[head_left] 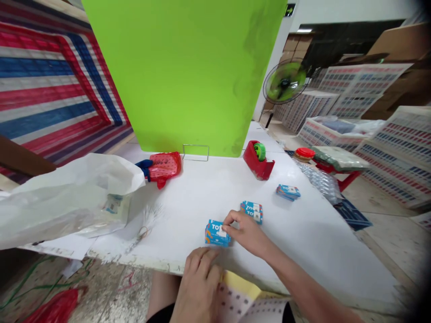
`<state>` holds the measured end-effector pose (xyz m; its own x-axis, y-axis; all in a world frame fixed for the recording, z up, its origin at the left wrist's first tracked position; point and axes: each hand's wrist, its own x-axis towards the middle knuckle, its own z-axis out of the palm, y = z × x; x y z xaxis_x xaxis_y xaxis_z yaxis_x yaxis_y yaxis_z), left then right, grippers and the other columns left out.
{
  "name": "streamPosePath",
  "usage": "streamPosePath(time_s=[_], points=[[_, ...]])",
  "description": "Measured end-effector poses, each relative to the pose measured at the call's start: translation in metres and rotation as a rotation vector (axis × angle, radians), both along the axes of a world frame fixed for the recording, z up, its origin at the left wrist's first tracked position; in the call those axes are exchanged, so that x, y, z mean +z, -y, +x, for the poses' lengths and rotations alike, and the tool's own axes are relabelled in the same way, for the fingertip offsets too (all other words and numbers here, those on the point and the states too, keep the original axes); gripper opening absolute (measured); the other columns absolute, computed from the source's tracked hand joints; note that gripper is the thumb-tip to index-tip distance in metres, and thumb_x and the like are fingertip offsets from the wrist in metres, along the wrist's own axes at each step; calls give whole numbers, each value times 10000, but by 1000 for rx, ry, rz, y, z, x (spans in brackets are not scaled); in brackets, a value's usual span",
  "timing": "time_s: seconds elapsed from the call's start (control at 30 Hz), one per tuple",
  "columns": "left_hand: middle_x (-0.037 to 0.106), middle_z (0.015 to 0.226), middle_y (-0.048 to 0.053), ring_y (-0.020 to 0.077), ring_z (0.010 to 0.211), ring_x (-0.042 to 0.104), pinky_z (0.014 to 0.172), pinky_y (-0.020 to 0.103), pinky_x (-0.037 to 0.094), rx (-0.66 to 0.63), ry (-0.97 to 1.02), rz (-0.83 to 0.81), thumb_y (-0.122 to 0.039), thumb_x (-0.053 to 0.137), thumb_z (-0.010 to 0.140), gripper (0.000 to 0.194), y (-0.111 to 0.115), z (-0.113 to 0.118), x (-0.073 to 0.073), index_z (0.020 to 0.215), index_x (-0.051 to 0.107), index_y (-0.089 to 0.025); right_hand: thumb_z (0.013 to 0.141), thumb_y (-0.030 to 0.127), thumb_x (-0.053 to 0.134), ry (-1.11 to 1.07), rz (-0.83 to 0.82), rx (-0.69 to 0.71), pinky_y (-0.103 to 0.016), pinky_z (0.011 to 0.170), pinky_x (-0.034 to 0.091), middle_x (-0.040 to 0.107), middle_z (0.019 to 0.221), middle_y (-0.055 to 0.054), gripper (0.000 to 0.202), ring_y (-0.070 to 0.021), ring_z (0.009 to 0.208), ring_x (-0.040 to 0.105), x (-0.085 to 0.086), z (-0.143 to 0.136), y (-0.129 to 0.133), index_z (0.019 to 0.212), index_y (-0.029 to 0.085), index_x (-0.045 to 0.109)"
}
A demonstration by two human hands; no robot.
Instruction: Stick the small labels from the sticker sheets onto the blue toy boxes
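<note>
A stack of blue cards [215, 237] with white lettering lies near the table's front edge. My right hand [247, 231] is over its right side, thumb and forefinger pinching a small white sticker [222, 230] against the top card. At the edge, just below the stack, my left hand [200, 282] has its fingers bent together at the left side of a sticker sheet [239, 300]. That sheet has yellow backing and rows of dark squares; my left thumb is hidden. Behind my right hand sit more blue cards [253, 210] bearing white squares.
Another card stack [288, 192] lies to the right. A red tape dispenser [258, 160] and a red plastic packet [164, 167] stand farther back, before a green board [188, 76]. A white plastic bag [74, 193] covers the left side. A fan [285, 83] and crates [400, 152] are beyond.
</note>
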<state>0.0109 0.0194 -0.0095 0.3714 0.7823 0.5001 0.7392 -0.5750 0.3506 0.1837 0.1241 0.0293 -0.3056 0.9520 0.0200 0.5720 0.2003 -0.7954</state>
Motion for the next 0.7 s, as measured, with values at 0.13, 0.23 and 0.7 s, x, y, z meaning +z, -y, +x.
streamPosePath(time_s=[0.13, 0.23, 0.7], points=[[507, 1332, 68, 243, 1286, 358, 1020, 429, 372, -12, -59, -33, -14, 428, 799, 234, -4, 2, -2, 883, 576, -174, 770, 185, 576, 64, 35, -3, -308, 724, 404, 656, 762, -14, 59, -186, 786, 572, 2, -4, 2, 726, 200, 612], [482, 1369, 65, 245, 1340, 305, 1056, 452, 335, -4, -93, -57, -21, 421, 823, 215, -6, 4, -3, 869, 567, -172, 780, 182, 573, 93, 71, 15, -322, 759, 409, 664, 771, -14, 68, -193, 811, 581, 2, -5, 2, 729, 206, 611], [470, 1381, 57, 250, 1336, 307, 1063, 453, 316, -1, -96, -47, -33, 460, 796, 199, -5, 5, -9, 874, 571, -179, 756, 201, 623, -43, 145, 52, -427, 1010, 292, 659, 934, -26, 70, -190, 934, 601, -2, 3, -3, 695, 207, 591]])
